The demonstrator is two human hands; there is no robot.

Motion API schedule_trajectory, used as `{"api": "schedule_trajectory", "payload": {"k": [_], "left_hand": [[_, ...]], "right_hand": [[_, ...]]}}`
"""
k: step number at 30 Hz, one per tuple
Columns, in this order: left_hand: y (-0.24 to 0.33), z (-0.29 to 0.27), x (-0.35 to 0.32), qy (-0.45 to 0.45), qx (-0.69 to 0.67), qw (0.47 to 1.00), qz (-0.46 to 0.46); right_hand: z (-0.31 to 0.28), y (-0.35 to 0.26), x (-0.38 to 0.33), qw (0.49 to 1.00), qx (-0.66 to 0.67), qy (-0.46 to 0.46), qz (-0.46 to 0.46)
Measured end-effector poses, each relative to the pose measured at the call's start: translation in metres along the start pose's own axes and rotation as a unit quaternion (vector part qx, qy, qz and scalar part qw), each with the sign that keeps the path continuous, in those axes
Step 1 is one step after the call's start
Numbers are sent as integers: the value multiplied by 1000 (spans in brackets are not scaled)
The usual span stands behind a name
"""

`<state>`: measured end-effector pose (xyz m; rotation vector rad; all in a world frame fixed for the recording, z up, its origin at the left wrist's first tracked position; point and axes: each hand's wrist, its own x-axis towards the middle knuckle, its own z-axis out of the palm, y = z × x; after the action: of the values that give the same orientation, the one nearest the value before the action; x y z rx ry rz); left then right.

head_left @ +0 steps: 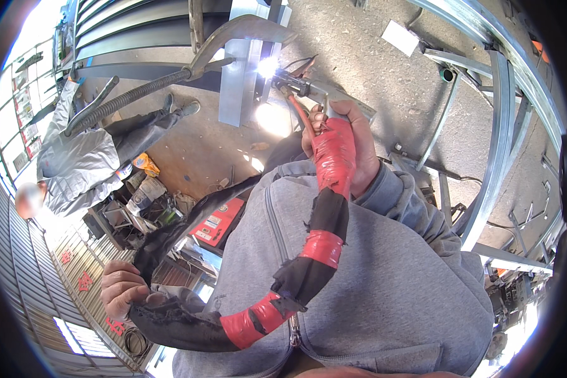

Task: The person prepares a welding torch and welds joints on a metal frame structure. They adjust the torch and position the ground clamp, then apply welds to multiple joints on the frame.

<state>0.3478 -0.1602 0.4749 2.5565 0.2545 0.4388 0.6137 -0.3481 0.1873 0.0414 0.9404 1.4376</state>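
Observation:
My right hand (359,138) is closed around a welding torch (302,88), near the red-taped end of its cable. At the torch's tip a bright white arc (268,67) glows against a silver metal profile (236,94). The glare hides the spot where tip and metal meet. From the torch, the thick welding cable (321,211), sleeved in black and bound with red tape, curves down across my front to the left. My left hand (123,290) grips this cable at its far left bend. A screw clamp (189,72) with a threaded spindle reaches over to the profile.
Dark slatted metal panels (145,28) stand beyond the clamp. Another person in grey workwear (82,160) is at the left, near a red box (217,222) and cluttered gear. Galvanized metal frames (501,126) fill the right side. A white plate (400,38) lies on the concrete floor.

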Motion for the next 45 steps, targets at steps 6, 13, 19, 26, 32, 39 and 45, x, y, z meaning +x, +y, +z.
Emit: {"api": "schedule_trajectory", "payload": {"k": [6, 13, 19, 26, 32, 39, 45], "left_hand": [[4, -2, 0, -9, 7, 1000, -19], [6, 1, -3, 6, 8, 1000, -22], [7, 2, -2, 5, 13, 1000, -16], [7, 2, -4, 13, 11, 1000, -9], [6, -2, -5, -3, 9, 1000, -5], [6, -2, -5, -1, -3, 1000, 2], [9, 1, -6, 18, 3, 1000, 0]], "right_hand": [[1, 0, -1, 1000, 10, -3, 2], [1, 1, -3, 1000, -5, -20, -2], [-1, 0, -3, 1000, 17, -22, 12], [-3, 0, -3, 999, 18, -35, 17], [-3, -1, -4, 999, 33, -25, 25], [-1, 0, -6, 999, 31, -24, 28], [-1, 1, -8, 998, 35, -33, 38]]}}
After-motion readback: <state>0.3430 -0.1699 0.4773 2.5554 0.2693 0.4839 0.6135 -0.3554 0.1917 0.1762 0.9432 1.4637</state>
